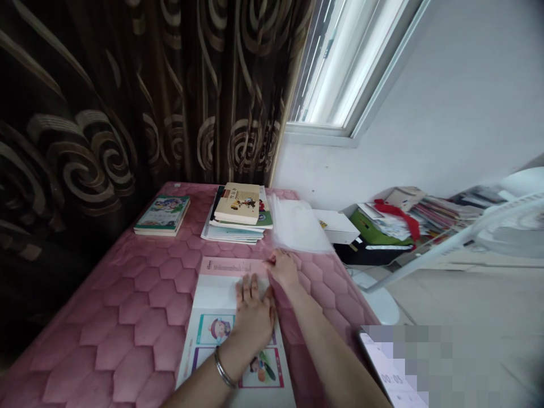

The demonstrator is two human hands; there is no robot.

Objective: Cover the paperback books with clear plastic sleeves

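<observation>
An open picture book (212, 294) lies on the pink quilted table cover, with cartoon pictures in coloured frames and a pink band along its far edge. My left hand (254, 311), wearing a silver bracelet (224, 367), rests flat on the page with its fingers stretched forward. At the book's far right corner, my right hand (283, 267) has its fingers curled together on the edge. Its fingertips are partly hidden. Both forearms cover parts of the book's near half.
Beyond the book sits a stack of books (238, 205), with a green-covered book (161, 214) to its left. Clear plastic sheets (301, 226) and a white box (338, 226) are at the right. A phone (389, 368) is near the lower right; a white fan (467, 226) stands beyond.
</observation>
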